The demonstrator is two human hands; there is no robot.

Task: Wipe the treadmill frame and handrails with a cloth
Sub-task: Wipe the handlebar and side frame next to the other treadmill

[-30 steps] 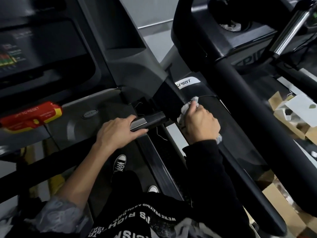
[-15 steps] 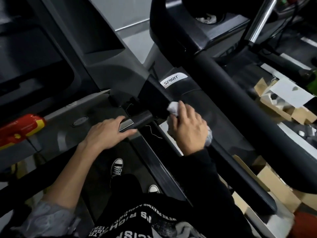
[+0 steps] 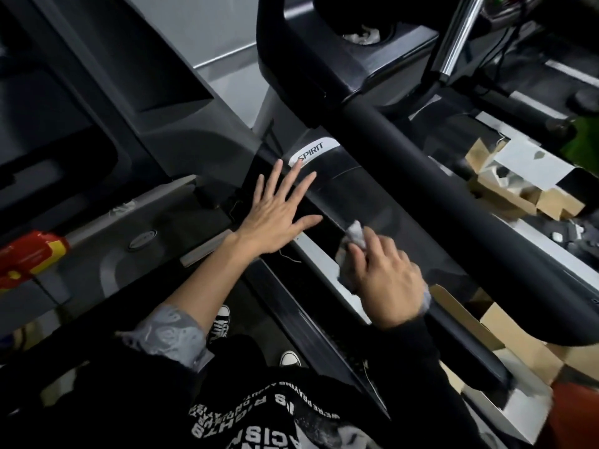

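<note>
Two hands logged. Left hand (image 3: pixel 278 215): has let go of the short grip bar it held a second ago; now flat, fingers (image 3: pixel 303 184) spread wide, reaching toward the logo plate (image 3: pixel 312 152) on the frame (image 3: pixel 363 202). Right hand (image 3: pixel 385 280): fingers curled tight around the cloth (image 3: pixel 355 233), which has slid down the frame, away from the logo toward me. I judge the upper frame section wiped and the stroke working downward; the thick handrail (image 3: pixel 421 176) looks untouched. Most of the cloth is buried in the fist. Frame's lower end cut off behind my sleeve. Whether the left palm touches anything, I cannot tell.
</note>
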